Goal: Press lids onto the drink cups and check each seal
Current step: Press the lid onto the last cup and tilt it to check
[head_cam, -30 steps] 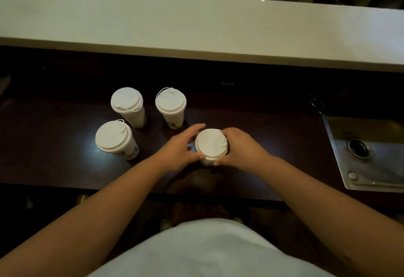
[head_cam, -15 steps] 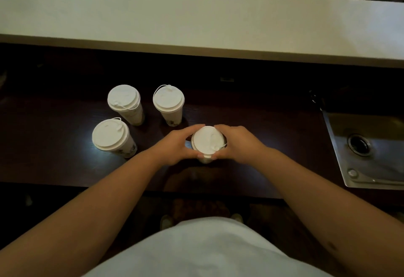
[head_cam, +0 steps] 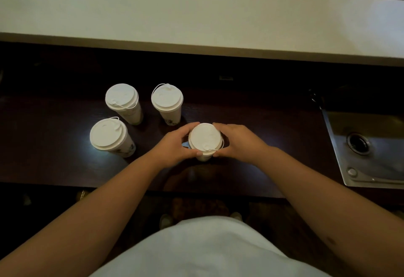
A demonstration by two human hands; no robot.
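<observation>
Over the last second both hands, left hand (head_cam: pixel 175 145) and right hand (head_cam: pixel 238 143), had closed their grip round the fourth cup's lid (head_cam: pixel 204 137), fingers now curled at its rim, probably seating the seal.

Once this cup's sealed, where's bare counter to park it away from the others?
Widest bare stretch: the dark counter between the right hand and the sink. A narrower strip runs behind the cups, under the white ledge. Crowded: left of the held cup, where three lidded cups cluster beside the left hand.
</observation>
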